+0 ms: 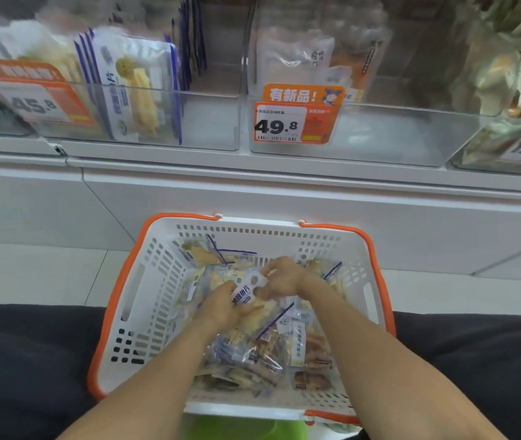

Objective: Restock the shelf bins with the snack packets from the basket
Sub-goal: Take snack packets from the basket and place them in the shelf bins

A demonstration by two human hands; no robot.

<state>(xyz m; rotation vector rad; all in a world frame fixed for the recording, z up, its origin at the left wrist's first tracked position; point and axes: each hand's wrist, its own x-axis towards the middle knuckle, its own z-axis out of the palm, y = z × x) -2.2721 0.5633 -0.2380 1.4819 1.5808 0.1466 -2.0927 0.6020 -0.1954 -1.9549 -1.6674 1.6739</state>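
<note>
You are pinching white-labelled packet [248, 295] with left hand [221, 308] and right hand [283, 277] over basket [145, 271]. Film likely light, slippery, crinkly; favouring sealed edge.

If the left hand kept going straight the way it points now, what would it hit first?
Probably the right hand, just past the snack packet that the left hand already grips. Beyond that lies the basket's far wall, though depth is hard to judge.
</note>
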